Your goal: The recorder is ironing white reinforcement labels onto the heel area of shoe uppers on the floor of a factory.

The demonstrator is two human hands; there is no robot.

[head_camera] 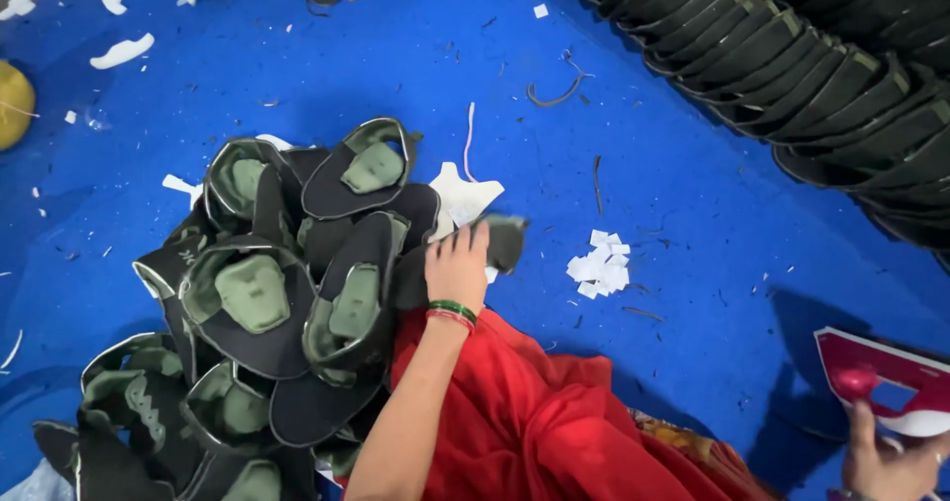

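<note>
My left hand [456, 272], with green and red bangles at the wrist, reaches over my red garment [534, 422]. It grips a black shoe upper piece [503, 240] at the right edge of a pile of black shoe uppers with green tongues [277, 303]. A white cut piece [465, 196] lies just behind the hand. At the lower right corner my right hand [888, 461] is partly cut off by the frame. Its fingers touch a red and white tool with a pink handle [881, 382]; the grip is unclear.
The floor is covered by a blue mat [416, 56]. A long row of stacked black uppers [792, 56] runs along the upper right. Small white paper scraps [600, 264] and dark thread bits lie nearby. A yellow round object [12, 103] sits at the left edge.
</note>
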